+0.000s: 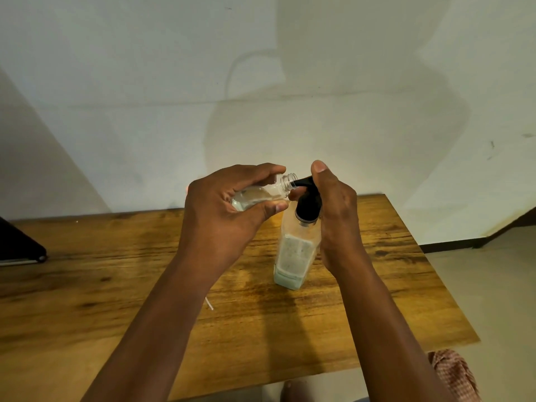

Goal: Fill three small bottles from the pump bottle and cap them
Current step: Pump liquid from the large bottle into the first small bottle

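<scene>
My left hand (229, 210) grips a small clear bottle (268, 191), tilted almost on its side with its open threaded mouth against the black pump nozzle. A little clear liquid lies in it. The pump bottle (295, 253) stands upright on the wooden table (116, 271); it is translucent with pale liquid low inside and a black pump head (307, 204). My right hand (333, 207) wraps around the pump head and the bottle's neck, thumb raised above the nozzle. No other small bottles or caps are in view.
A dark flat object (20, 245) lies at the table's left edge. A thin white strip (209, 303) rests on the table near my left forearm. A white wall stands right behind the table. Checked cloth (452, 375) shows at lower right, beyond the table's right edge.
</scene>
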